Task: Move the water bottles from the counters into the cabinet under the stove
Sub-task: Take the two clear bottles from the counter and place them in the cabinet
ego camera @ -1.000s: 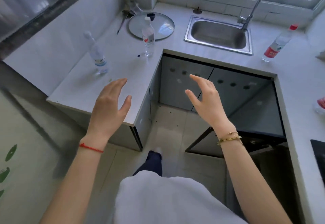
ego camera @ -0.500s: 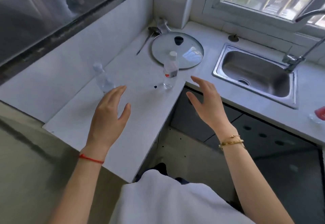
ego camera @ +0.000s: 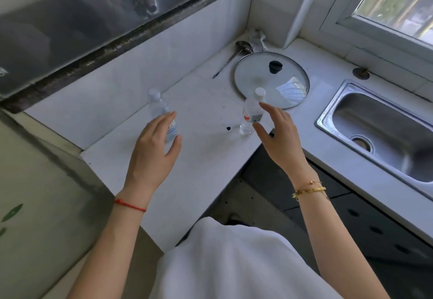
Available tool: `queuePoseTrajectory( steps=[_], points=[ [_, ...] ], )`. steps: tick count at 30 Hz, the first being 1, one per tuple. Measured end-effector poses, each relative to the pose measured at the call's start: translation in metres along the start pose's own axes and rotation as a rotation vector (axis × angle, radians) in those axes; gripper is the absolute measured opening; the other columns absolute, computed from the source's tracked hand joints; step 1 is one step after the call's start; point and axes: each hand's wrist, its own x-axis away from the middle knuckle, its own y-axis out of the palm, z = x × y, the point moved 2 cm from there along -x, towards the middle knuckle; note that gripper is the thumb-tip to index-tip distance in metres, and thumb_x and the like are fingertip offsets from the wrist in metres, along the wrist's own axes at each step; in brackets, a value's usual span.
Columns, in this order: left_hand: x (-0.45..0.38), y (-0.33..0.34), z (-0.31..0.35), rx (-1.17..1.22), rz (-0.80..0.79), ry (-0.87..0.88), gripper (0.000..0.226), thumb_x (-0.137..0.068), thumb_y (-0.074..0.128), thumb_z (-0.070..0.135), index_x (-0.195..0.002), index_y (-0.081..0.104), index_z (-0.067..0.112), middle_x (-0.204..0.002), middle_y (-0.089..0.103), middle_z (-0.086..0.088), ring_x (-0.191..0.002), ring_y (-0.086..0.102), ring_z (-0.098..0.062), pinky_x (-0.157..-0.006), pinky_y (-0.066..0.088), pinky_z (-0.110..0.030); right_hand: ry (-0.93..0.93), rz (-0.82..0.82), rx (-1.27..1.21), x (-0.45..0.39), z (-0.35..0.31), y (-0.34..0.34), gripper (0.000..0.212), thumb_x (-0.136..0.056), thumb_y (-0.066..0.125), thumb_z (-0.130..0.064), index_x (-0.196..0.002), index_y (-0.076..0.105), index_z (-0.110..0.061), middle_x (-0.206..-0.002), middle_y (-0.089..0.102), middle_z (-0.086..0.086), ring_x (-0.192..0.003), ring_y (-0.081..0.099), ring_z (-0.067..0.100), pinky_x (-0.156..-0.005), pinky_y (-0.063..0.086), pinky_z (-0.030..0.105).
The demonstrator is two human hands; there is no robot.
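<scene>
Your left hand (ego camera: 154,151) is spread, fingers apart, in front of the blue-labelled bottle (ego camera: 161,115) near the wall. Your right hand (ego camera: 278,139), also spread, is just beside the red-labelled bottle (ego camera: 251,113), which stands upright near the counter (ego camera: 199,169) inner corner edge, beside the glass lid (ego camera: 271,80).

Your bench (ego camera: 206,162): white stone-like slab, smooth, faintly speckled | your two bottles (ego camera: 251,111) (ego camera: 159,108): clear plastic, glossy, white caps | lid (ego camera: 271,80): clear glass, metal rim, black knob | sink (ego camera: 379,130): brushed steel, satin sheen | your wrists: red thread (ego camera: 130,205), gold-coloured metal bracelet (ego camera: 309,191).
</scene>
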Motion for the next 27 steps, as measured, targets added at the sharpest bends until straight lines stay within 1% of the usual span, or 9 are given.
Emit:
queuePoseTrajectory(
  steps=[5,7,9,12,14,18,22,25,27],
  points=[
    [-0.026,0.002,-0.002,-0.039,0.084,-0.033,0.048,-0.092,0.060,0.016,-0.138,0.048,0.011,-0.140,0.053,-0.007,-0.129,0.048,-0.022,-0.105,0.038,-0.027,-0.056,0.001,0.048,-0.031,0.015,-0.006,0.048,-0.094,0.057,-0.025,-0.140,0.043,-0.017,-0.139,0.051,0.001,-0.130,0.040,0.019,-0.104,0.027,0.022],
    [-0.041,0.004,-0.008,-0.059,0.098,-0.051,0.049,-0.091,0.060,0.015,-0.138,0.047,0.010,-0.141,0.052,-0.009,-0.130,0.046,-0.024,-0.106,0.037,-0.029,-0.077,0.000,0.070,-0.046,0.022,-0.005,0.047,-0.095,0.057,-0.024,-0.139,0.044,-0.016,-0.139,0.050,0.002,-0.132,0.039,0.021,-0.107,0.029,0.026],
    [-0.057,0.008,-0.018,-0.078,0.099,-0.074,0.049,-0.091,0.060,0.014,-0.138,0.047,0.009,-0.141,0.051,-0.010,-0.131,0.045,-0.026,-0.108,0.037,-0.033,-0.080,-0.012,0.087,-0.060,0.027,-0.002,0.047,-0.095,0.057,-0.025,-0.139,0.044,-0.016,-0.139,0.050,0.003,-0.132,0.039,0.024,-0.109,0.032,0.033],
    [-0.078,0.014,-0.033,-0.099,0.087,-0.133,0.048,-0.090,0.060,0.013,-0.136,0.048,0.007,-0.138,0.052,-0.011,-0.130,0.045,-0.029,-0.108,0.036,-0.035,-0.080,-0.043,0.108,-0.079,0.031,0.004,0.047,-0.095,0.056,-0.026,-0.139,0.043,-0.015,-0.140,0.049,0.005,-0.132,0.040,0.026,-0.108,0.035,0.039],
    [-0.090,0.018,-0.041,-0.120,0.062,-0.179,0.048,-0.090,0.060,0.013,-0.136,0.048,0.006,-0.139,0.051,-0.012,-0.129,0.045,-0.031,-0.108,0.037,-0.037,-0.079,-0.074,0.120,-0.090,0.032,0.009,0.048,-0.095,0.056,-0.026,-0.140,0.043,-0.014,-0.140,0.049,0.007,-0.132,0.040,0.027,-0.107,0.035,0.039],
    [-0.103,0.027,-0.051,-0.129,-0.018,-0.273,0.050,-0.092,0.058,0.014,-0.140,0.045,0.008,-0.146,0.043,-0.009,-0.133,0.041,-0.030,-0.108,0.038,-0.040,-0.063,-0.149,0.145,-0.103,0.036,0.022,0.050,-0.094,0.058,-0.025,-0.140,0.043,-0.013,-0.140,0.049,0.008,-0.130,0.040,0.029,-0.106,0.036,0.039],
    [-0.111,0.031,-0.054,-0.116,-0.012,-0.311,0.050,-0.090,0.057,0.005,-0.139,0.046,0.010,-0.144,0.044,-0.009,-0.129,0.045,-0.031,-0.103,0.043,-0.041,-0.044,-0.192,0.154,-0.106,0.042,0.033,0.045,-0.094,0.058,-0.020,-0.137,0.047,-0.011,-0.138,0.049,0.007,-0.123,0.044,0.028,-0.104,0.042,0.041],
    [-0.114,0.033,-0.056,-0.135,0.020,-0.307,0.045,-0.088,0.054,-0.003,-0.131,0.053,0.011,-0.134,0.050,-0.011,-0.123,0.048,-0.032,-0.095,0.047,-0.041,-0.042,-0.181,0.155,-0.108,0.045,0.035,0.041,-0.094,0.055,-0.012,-0.135,0.049,-0.012,-0.135,0.051,0.007,-0.121,0.045,0.028,-0.104,0.042,0.039],
    [-0.115,0.034,-0.057,-0.134,0.046,-0.307,0.042,-0.088,0.053,-0.004,-0.127,0.056,0.011,-0.128,0.053,-0.012,-0.120,0.048,-0.032,-0.091,0.047,-0.040,-0.044,-0.181,0.155,-0.109,0.047,0.035,0.038,-0.094,0.054,-0.010,-0.132,0.051,-0.013,-0.131,0.053,0.007,-0.121,0.044,0.027,-0.103,0.042,0.039]
  ],
)
